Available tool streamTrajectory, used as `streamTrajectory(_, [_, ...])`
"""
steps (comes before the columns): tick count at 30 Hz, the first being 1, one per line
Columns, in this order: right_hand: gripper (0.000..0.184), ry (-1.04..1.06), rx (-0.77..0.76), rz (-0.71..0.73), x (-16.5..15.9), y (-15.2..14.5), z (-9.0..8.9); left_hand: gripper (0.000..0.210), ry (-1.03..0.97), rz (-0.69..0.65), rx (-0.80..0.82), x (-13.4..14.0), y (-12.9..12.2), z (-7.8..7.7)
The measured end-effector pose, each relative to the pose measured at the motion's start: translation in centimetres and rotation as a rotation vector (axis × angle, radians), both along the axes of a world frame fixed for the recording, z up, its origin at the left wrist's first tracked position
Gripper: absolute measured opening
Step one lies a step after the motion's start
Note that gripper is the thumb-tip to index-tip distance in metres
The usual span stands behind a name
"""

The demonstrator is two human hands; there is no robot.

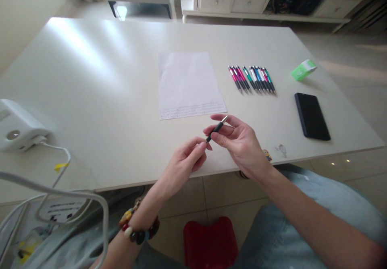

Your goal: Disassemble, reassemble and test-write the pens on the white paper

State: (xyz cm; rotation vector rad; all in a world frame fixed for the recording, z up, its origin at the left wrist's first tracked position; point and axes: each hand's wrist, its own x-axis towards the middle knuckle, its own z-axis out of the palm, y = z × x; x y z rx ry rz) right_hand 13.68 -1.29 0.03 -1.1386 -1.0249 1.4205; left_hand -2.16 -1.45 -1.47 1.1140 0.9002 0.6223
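Between my two hands, above the table's front edge, is a pen (216,130) with a black grip and a silver tip pointing up and to the right. My right hand (242,140) pinches its grip between thumb and fingers. The fingers of my left hand (187,156) close around its lower end, which they hide. Just beyond the hands lies a sheet of paper (187,77), with rows of small handwriting along its near edge. A row of several coloured pens (252,79) rests to the right of the paper.
On the table's (121,140) right side lie a black phone (312,116) and a green-and-white object (304,70). At left stands a white box (18,126) with a cable (65,152) plugged in. A red stool (211,243) is below, between my legs.
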Motion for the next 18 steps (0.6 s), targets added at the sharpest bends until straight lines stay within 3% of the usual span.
streamTrajectory(7, [0.039,-0.044,0.053,-0.061,1.1,0.7,0.7,0.027,0.048,0.049,0.067,0.3,-0.3,0.2])
streamTrajectory(14, [0.039,-0.219,0.109,-0.218,3.2,2.1,2.3,0.026,0.068,0.038,0.081,0.1,-0.5,0.1])
streamTrajectory(18, [0.038,-0.39,0.062,-0.146,3.7,2.4,1.0,0.027,0.051,0.051,0.063,0.0,-0.5,0.0])
